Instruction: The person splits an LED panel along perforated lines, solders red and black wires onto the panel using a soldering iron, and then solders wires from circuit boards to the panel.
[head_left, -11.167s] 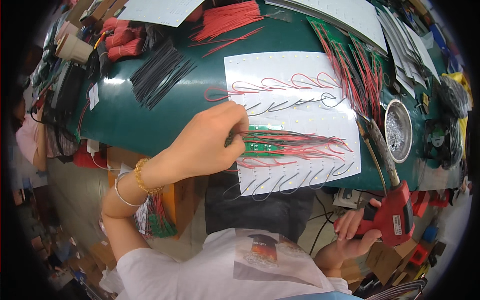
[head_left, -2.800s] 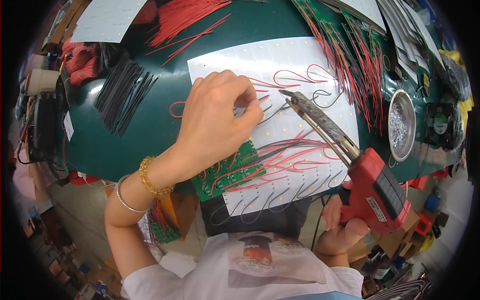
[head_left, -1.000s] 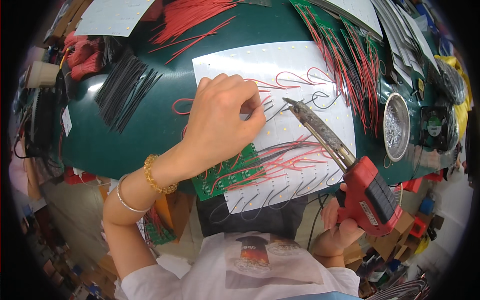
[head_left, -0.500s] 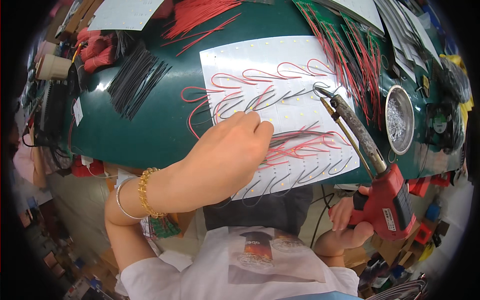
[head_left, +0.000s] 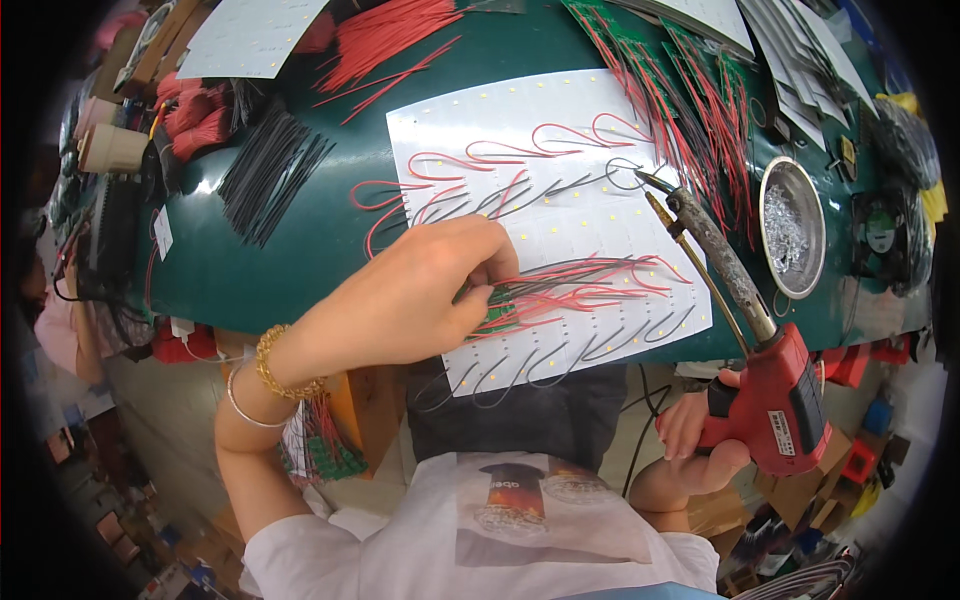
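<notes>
In my right hand [head_left: 695, 440], low on the right, is a red soldering gun [head_left: 785, 420] with a long metal barrel and a thin feed tube beside it. Its tip points at a looped black wire near the upper right of a white LED board [head_left: 560, 235]. Over the board's left half, my left hand [head_left: 430, 290] has curled fingers at the end of a bundle of red and black wires [head_left: 590, 280]. A small green circuit board [head_left: 500, 310] shows beside its thumb; what the fingers pinch is hidden. Red and black wire loops stand in rows along the board.
Loose black wires [head_left: 270, 180] and red wires [head_left: 385, 40] lie on the green table [head_left: 250, 290]. Wired green boards [head_left: 690, 100] are at the back right. A metal bowl of silvery bits [head_left: 790, 230] stands right of the soldering gun. White sheets [head_left: 250, 35] lie farther back.
My left hand has slid left along the wire bundle, uncovering the small green board. The white board appears slightly farther left in view. The soldering gun stays nearly where it was.
</notes>
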